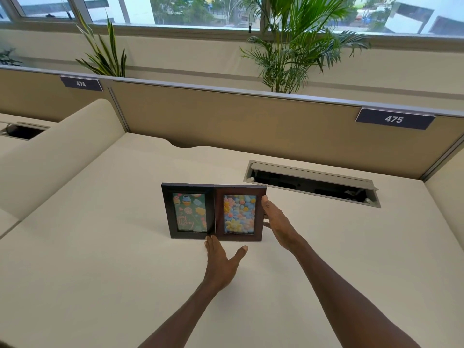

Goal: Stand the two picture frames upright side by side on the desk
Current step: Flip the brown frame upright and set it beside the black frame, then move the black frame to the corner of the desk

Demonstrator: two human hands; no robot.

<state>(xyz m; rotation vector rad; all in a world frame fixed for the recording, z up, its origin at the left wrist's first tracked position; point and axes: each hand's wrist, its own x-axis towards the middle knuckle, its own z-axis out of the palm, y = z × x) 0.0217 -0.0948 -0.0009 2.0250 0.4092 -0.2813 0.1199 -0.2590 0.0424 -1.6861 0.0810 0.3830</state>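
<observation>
Two picture frames stand upright and touching in the middle of the cream desk point(100, 259). The black frame point(187, 210) on the left shows a green card with cupcakes. The brown frame point(239, 214) on the right shows pastel flowers. My left hand point(221, 263) lies open on the desk just in front of where the frames meet, fingertips at their bottom edge. My right hand point(277, 223) is open against the brown frame's right side, thumb up near its upper corner and fingers behind the edge; it is not closed around the frame.
An open cable tray point(311, 183) is sunk into the desk behind and right of the frames. A beige partition point(226, 116) with labels 474 and 475 bounds the far edge, and a cushioned divider point(57, 151) rises at left. Plants stand behind the partition.
</observation>
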